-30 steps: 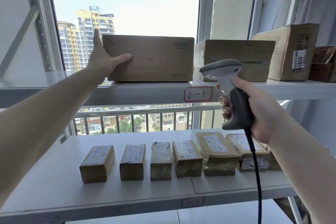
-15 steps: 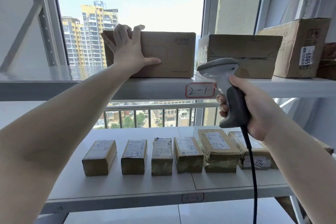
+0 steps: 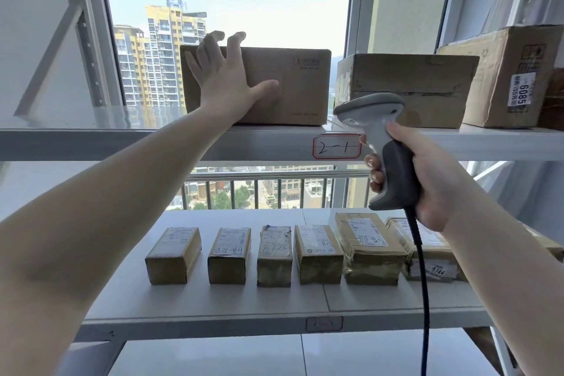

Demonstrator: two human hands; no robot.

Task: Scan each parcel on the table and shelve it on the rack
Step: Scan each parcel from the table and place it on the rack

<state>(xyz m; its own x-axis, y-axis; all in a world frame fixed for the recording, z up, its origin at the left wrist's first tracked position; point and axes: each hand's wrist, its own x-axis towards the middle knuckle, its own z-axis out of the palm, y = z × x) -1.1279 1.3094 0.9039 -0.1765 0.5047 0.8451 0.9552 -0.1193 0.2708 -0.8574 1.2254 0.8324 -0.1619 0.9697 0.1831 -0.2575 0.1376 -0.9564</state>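
A wide brown cardboard parcel (image 3: 299, 85) stands on the upper shelf (image 3: 122, 140) of the white rack, at its left. My left hand (image 3: 225, 79) lies flat against the parcel's front face with fingers spread, fingertips just over its top edge. My right hand (image 3: 427, 174) grips the handle of a grey barcode scanner (image 3: 375, 119), held upright in front of the shelf edge, its black cable hanging down. The scanner head points left, near the red-framed shelf tag "2-1" (image 3: 335, 146).
Two more cardboard boxes (image 3: 409, 85) (image 3: 506, 76) stand to the right on the upper shelf. Several small taped parcels (image 3: 274, 253) sit in a row on the lower shelf (image 3: 128, 290). A window and balcony railing lie behind the rack.
My left hand moved from the parcel's left end onto its front face, fingers spread. The view shifted slightly; the scanner hand stayed about where it was.
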